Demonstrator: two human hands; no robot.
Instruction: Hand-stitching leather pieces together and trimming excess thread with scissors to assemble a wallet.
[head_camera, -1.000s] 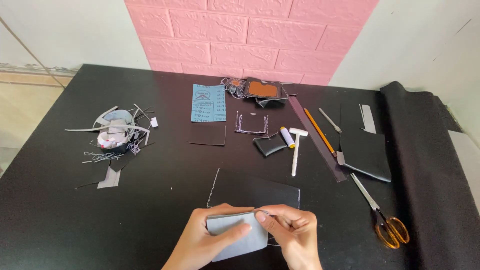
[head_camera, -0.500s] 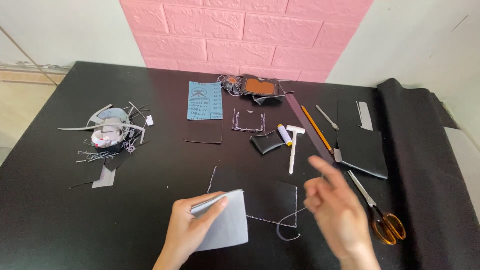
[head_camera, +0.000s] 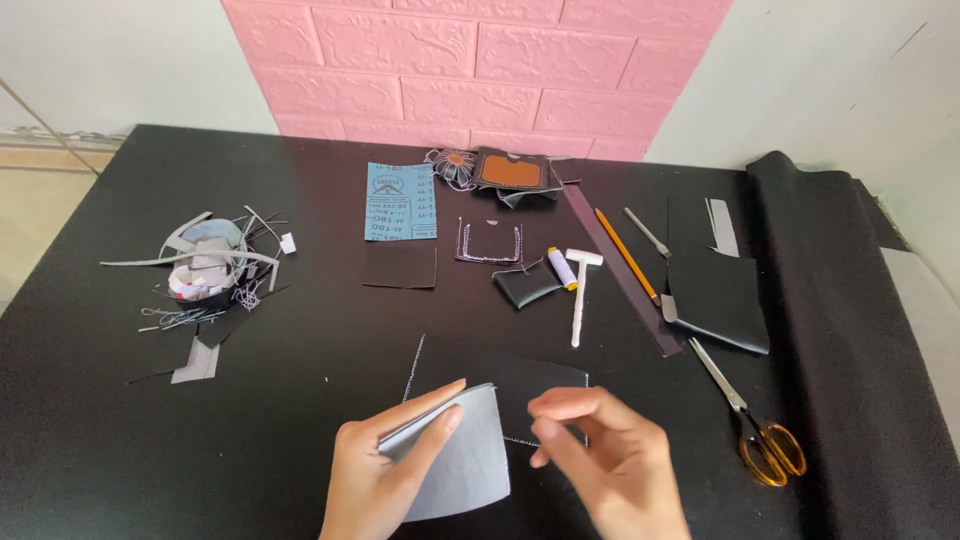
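left hand (head_camera: 375, 480) gripping grey leather piece (head_camera: 460, 465), wrist cut off

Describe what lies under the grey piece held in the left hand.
Under the grey piece held by the left hand lies a black leather panel with white stitching along its edges, flat on the black table. Its near-left part is covered by the piece and hand.

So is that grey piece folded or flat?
Folded: the left hand pinches the grey piece doubled over, two layered edges showing at its top.
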